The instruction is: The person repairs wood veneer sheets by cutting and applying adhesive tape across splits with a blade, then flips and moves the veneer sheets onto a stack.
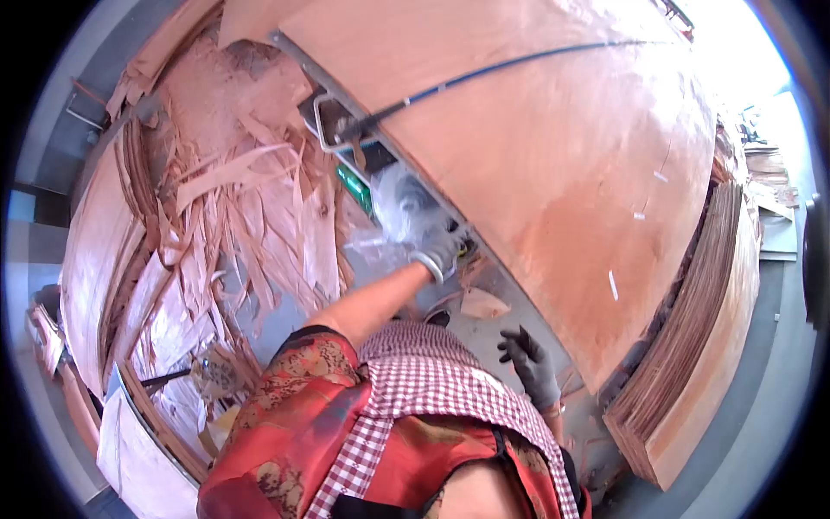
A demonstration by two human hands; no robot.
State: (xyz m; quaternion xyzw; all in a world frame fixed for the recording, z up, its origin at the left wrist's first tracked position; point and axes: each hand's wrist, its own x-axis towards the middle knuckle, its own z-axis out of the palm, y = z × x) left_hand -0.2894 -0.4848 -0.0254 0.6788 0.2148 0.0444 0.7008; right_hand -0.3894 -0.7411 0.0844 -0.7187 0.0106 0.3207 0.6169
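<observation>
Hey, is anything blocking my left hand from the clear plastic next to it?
Nothing visible stands between them: your gloved left hand is close beside the clear plastic. Whether the fingers grip anything is unclear.

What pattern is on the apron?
The apron has dark red and white checks, seen in the head view.

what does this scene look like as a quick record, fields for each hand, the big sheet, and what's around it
left grip: gloved left hand beside a clear plastic bag; whether it holds anything cannot be told
right grip: gloved right hand, fingers spread, near the wood sheet's lower edge
sheet: large, a thin blue-and-black rod lying across it, black end past the edge
left side: torn wood strips, piled
beside bag: green box
right side: stacked thin wood sheets
clothing: checked apron
</observation>
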